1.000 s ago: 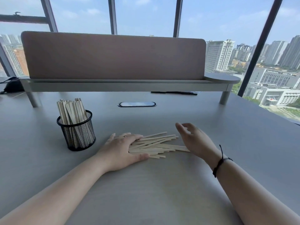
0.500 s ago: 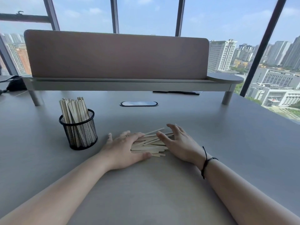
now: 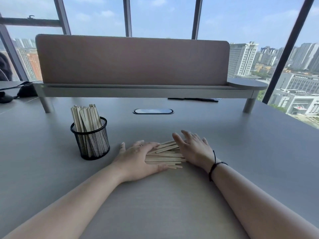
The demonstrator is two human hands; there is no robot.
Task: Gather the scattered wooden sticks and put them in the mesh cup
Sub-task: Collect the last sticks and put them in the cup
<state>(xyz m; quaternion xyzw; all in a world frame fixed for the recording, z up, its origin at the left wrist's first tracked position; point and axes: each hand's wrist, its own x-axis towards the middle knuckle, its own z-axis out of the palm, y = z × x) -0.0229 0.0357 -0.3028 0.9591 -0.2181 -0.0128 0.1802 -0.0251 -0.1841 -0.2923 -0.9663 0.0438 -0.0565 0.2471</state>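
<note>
A pile of pale wooden sticks (image 3: 164, 155) lies flat on the grey table (image 3: 241, 152), squeezed between my two hands. My left hand (image 3: 138, 157) lies flat with its fingers over the pile's left ends. My right hand (image 3: 192, 149) presses against the right ends with straight fingers. To the left stands the black mesh cup (image 3: 90, 139), upright, with several sticks (image 3: 86, 118) standing in it. The cup is about a hand's width from my left hand.
A raised shelf with a brown divider panel (image 3: 133, 59) spans the back of the table. An oval cable port (image 3: 152, 111) sits in the tabletop behind the pile. Dark objects and cables (image 3: 19, 91) lie at the far left. Large windows stand behind.
My right hand has slid left against the pile, pushing the sticks into a tighter bundle against my left hand, which has hardly moved.
</note>
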